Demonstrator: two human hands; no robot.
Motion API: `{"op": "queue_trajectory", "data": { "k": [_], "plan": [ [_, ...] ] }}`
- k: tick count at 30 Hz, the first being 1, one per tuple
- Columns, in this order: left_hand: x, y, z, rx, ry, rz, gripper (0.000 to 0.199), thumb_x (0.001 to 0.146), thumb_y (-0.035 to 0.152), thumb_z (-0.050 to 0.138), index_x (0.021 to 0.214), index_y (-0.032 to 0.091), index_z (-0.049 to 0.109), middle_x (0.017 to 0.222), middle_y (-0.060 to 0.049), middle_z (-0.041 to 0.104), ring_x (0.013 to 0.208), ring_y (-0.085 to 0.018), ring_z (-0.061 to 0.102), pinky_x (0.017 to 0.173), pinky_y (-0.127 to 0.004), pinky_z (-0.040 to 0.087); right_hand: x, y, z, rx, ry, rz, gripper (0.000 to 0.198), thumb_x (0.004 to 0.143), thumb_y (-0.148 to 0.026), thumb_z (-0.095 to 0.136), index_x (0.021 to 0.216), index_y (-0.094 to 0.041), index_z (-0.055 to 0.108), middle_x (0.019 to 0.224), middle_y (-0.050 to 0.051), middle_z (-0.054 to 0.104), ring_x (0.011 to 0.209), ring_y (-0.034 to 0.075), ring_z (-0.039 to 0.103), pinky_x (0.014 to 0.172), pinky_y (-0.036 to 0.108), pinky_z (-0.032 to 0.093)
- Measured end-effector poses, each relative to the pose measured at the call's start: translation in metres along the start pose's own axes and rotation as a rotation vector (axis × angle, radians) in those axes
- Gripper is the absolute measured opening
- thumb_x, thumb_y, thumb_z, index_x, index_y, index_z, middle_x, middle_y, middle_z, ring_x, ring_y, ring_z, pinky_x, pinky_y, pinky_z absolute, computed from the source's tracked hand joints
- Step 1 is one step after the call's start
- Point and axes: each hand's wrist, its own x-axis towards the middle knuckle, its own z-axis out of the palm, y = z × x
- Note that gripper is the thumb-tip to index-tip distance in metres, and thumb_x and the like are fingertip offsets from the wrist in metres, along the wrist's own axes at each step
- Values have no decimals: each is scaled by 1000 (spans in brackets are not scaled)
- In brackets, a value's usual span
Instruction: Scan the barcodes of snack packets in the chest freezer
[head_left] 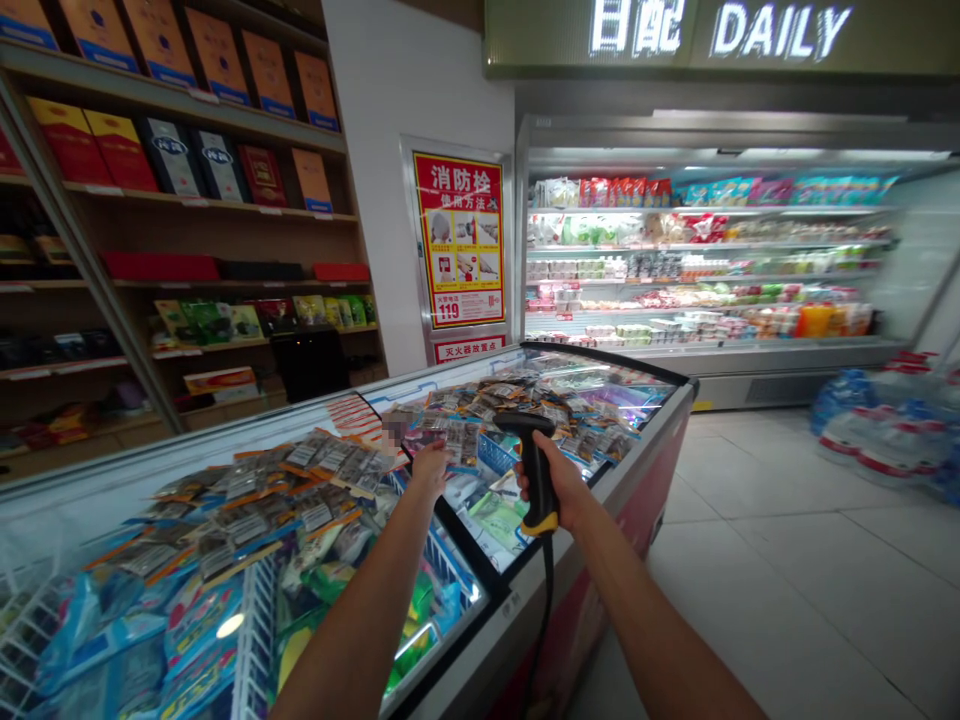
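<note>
My right hand (559,480) is wrapped round the grip of a black and yellow barcode scanner (537,465), whose cable hangs down past the freezer's front. My left hand (430,466) reaches over the chest freezer (637,430), fingers stretched out beside flat packets (459,438); its fingertips are small in view, and I cannot tell whether they touch one. Many more dark packets with orange and blue edges (255,500) are spread over the freezer's glass top, on both sides of the black divider (465,535).
Under the glass, bagged frozen goods (199,630) fill white wire baskets (255,630). Boxed goods stand on wooden shelves (202,115) at left. A lit open refrigerator (705,265) runs along the back. Bottled water packs (885,440) sit on the tiled floor at right.
</note>
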Motion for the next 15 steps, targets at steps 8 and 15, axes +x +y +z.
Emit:
{"op": "queue_trajectory", "data": {
  "k": [8, 15],
  "plan": [
    [-7, 4, -10, 52, 23, 47, 34, 70, 5, 43, 99, 19, 54, 73, -1, 63, 70, -12, 61, 55, -22, 46, -9, -3, 11, 28, -66, 11, 30, 80, -42, 45, 74, -15, 53, 50, 0, 55, 37, 8, 48, 34, 19, 39],
    [-6, 1, -15, 264, 104, 166, 39, 69, 7, 43, 105, 14, 55, 81, -4, 66, 71, -12, 63, 54, -20, 47, -13, -5, 12, 44, -100, 31, 30, 82, -42, 42, 75, -15, 52, 49, 0, 54, 36, 9, 47, 34, 19, 38]
  ]
}}
